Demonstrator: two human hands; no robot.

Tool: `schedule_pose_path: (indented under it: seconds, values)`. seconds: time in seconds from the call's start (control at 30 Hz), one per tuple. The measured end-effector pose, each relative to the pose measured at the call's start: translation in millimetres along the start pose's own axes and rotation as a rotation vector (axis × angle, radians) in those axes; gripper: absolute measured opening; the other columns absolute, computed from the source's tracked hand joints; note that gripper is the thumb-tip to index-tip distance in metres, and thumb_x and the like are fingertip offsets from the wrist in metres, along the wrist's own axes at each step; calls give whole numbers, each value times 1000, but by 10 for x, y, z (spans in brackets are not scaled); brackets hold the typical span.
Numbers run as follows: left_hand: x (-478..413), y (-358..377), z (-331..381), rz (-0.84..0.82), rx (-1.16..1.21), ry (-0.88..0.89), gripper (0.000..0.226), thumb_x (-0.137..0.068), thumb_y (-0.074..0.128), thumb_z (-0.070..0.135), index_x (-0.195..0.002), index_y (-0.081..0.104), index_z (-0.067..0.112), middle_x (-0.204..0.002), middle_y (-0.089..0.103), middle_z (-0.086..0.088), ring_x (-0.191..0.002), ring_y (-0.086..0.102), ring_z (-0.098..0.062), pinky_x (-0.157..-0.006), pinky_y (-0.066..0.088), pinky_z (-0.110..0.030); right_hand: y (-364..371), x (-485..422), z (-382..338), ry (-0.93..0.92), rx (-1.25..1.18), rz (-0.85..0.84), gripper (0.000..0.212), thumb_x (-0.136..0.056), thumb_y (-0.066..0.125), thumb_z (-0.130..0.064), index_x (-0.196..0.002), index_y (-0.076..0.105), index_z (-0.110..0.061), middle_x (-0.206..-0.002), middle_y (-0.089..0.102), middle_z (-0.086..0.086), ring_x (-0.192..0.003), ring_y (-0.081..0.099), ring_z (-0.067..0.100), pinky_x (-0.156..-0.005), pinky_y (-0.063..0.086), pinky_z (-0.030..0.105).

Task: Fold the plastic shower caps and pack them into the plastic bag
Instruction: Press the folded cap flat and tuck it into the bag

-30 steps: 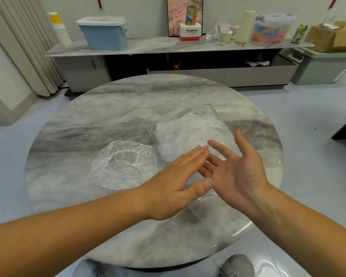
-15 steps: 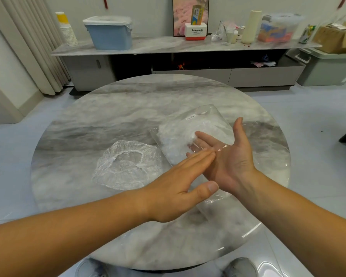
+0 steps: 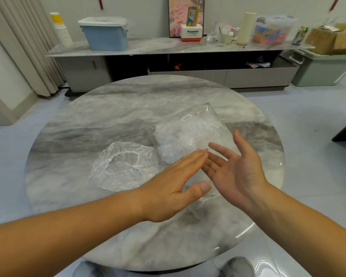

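Clear cap (image 3: 122,166) lay unfolded on table (image 3: 108,112), just L of bag (image 3: 188,136) | bag looked already stuffed w/ white caps | L hand (image 3: 174,188) & R hand (image 3: 234,170) flat, fingers straight, held nothing, over bag's near end | left: fold last cap, pack

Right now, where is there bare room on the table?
Bare: the table beyond the cap and bag, and left of the cap. Crowded: middle right, where the left hand and right hand are over the bag.
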State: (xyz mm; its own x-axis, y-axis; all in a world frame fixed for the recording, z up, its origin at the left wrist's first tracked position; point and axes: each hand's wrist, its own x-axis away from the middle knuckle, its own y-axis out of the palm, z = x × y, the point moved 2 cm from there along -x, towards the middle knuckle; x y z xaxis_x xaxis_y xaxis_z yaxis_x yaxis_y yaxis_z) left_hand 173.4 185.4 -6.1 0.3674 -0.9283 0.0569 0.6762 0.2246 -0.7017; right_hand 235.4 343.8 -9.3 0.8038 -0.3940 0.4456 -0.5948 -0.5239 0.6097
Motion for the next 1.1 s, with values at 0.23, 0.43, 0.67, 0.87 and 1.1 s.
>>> schedule_pose_path:
  seconds: [0.23,0.43,0.67,0.87,1.1]
  values:
    - [20,-15,-35,-10,-10,-11,86,-89,24,72,-161,6,28,-166,-1,23,-147,-8,14,-120,0,-11,267,-130,-38,78,-4,-99,91,-86,49,-76,-134,56,1,-128,68,18,-127,59,33,-115,40,47]
    - [28,-30,-99,-22,-25,-3,84,-91,26,71,-161,6,30,-166,-4,22,-147,-9,14,-119,0,-10,264,-211,-60,93,-40,-149,98,-85,47,-79,-143,48,0,-133,66,17,-134,53,31,-116,37,47]
    - [69,-31,-150,-41,-80,64,78,-95,30,66,-161,10,30,-166,-8,23,-148,-12,11,-124,2,-22,-113,164,-72,70,61,-119,79,-94,51,-61,-145,45,-1,-132,64,23,-128,59,36,-113,42,48]
    - [332,-205,-354,198,-143,-11,66,-94,28,69,-152,36,37,-164,11,26,-149,5,9,-120,15,-20,17,440,-114,-158,496,5,48,-100,48,-44,-99,64,1,-85,72,22,-79,74,35,-69,57,45]
    - [862,-362,-1079,186,-451,-393,83,-85,9,78,-127,58,27,-140,50,7,-133,45,-13,-110,37,-30,485,529,669,-10,892,-516,34,-83,61,-61,-103,77,-38,-119,71,-18,-119,61,-3,-106,44,30]
